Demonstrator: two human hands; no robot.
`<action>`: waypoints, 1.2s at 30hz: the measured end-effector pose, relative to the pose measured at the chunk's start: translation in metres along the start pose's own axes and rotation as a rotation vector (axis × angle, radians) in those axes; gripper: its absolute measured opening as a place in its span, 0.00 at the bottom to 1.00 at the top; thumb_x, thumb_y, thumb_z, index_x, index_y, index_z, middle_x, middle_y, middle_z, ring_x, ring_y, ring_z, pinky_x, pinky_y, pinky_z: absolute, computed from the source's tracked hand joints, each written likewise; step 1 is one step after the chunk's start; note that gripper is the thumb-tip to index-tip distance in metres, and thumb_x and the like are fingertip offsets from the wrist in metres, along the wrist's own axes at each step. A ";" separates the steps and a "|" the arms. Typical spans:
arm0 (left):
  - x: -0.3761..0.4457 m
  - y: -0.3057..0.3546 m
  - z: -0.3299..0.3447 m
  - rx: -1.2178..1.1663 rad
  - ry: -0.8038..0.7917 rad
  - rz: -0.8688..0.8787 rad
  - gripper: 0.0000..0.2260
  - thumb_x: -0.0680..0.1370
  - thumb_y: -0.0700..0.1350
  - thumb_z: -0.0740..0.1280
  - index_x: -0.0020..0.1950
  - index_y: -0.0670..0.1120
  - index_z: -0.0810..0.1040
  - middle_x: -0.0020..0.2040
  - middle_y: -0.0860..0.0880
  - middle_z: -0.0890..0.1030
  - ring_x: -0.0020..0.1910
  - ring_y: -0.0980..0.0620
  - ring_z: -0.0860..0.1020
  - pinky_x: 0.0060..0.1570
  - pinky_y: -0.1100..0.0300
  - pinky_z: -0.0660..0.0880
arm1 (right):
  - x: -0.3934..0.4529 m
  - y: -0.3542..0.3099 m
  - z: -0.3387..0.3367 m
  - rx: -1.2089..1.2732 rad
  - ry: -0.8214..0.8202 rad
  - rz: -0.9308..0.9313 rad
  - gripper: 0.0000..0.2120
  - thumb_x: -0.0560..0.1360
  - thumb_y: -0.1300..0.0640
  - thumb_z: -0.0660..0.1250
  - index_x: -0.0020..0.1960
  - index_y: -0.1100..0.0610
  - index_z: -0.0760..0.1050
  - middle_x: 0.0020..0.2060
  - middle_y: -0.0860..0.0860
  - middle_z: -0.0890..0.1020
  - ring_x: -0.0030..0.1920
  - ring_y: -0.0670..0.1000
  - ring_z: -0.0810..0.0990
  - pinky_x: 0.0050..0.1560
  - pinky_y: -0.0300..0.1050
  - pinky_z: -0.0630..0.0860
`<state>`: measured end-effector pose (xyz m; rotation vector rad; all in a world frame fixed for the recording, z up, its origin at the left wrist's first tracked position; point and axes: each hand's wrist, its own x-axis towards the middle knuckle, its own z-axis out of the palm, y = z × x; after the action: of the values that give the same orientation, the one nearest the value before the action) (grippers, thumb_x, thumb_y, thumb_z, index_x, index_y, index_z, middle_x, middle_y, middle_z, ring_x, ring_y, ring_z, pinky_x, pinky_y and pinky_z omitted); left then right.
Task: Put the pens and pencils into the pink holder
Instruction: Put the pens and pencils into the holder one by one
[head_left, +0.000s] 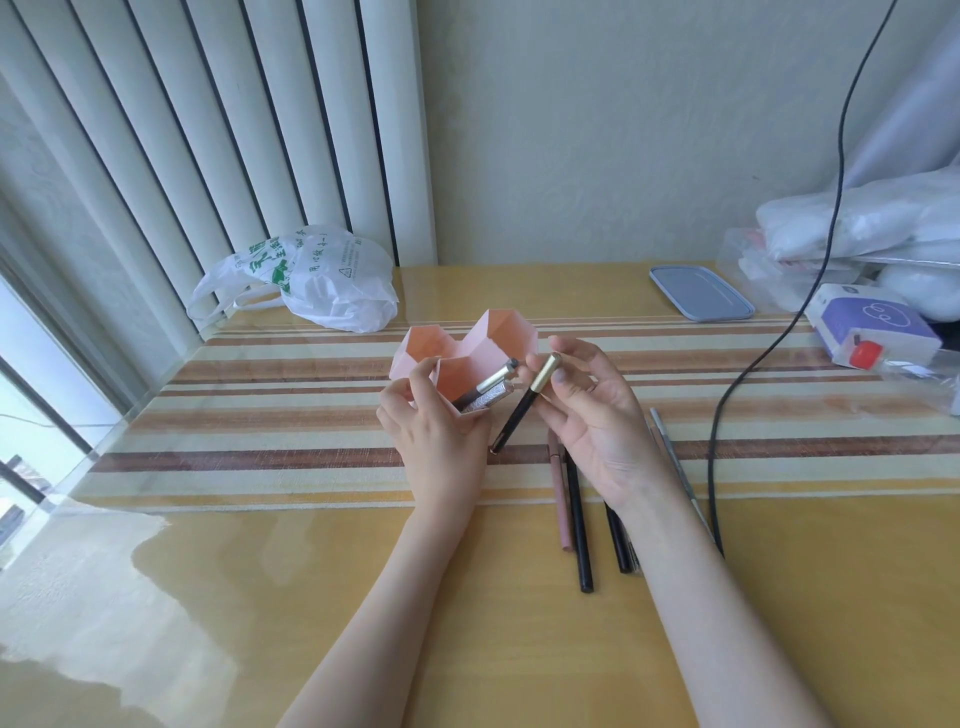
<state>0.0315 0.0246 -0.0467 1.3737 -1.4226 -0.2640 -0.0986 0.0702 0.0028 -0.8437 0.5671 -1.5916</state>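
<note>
The head view shows the right hand (587, 410) pinching a black pen (524, 402) just right of the pink holder (488, 332), gold cap tilted toward it, while the left hand (431, 421) grips its front.

**One head-worn view, looking forward and down over the table**

A single wide-angle camera sits above the near edge of the table (779, 597) and tilts down across it toward the far wall (597, 130). Both forearms enter from the bottom of the frame, so the viewpoint is close behind the left hand (436, 431) and right hand (592, 415), which meet near the centre. The vertical blinds (208, 130) fill the far left and bow with the lens. A black cable (831, 208) hangs down the right side. No second view shares the scene.
</note>
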 end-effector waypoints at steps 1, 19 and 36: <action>0.000 0.000 0.000 0.001 -0.003 -0.001 0.31 0.64 0.39 0.74 0.63 0.51 0.64 0.52 0.48 0.62 0.53 0.48 0.62 0.57 0.52 0.63 | 0.000 0.000 0.000 0.008 -0.005 0.001 0.12 0.71 0.67 0.65 0.53 0.58 0.76 0.45 0.55 0.84 0.49 0.53 0.83 0.57 0.47 0.79; 0.000 0.000 -0.002 -0.001 -0.034 -0.017 0.32 0.65 0.41 0.74 0.64 0.53 0.62 0.55 0.42 0.66 0.55 0.50 0.61 0.57 0.51 0.65 | -0.002 0.011 0.002 -0.484 0.050 -0.122 0.13 0.75 0.71 0.65 0.55 0.57 0.75 0.49 0.51 0.81 0.48 0.46 0.80 0.55 0.40 0.75; 0.000 0.003 -0.002 0.009 -0.023 -0.025 0.31 0.65 0.40 0.74 0.64 0.50 0.65 0.55 0.42 0.66 0.53 0.50 0.61 0.54 0.63 0.55 | -0.006 0.018 0.009 -0.644 0.230 -0.313 0.21 0.77 0.66 0.64 0.62 0.45 0.68 0.55 0.57 0.82 0.54 0.54 0.82 0.59 0.59 0.77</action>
<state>0.0315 0.0266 -0.0433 1.4008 -1.4277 -0.2903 -0.0804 0.0732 -0.0064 -1.2783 1.1983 -1.8280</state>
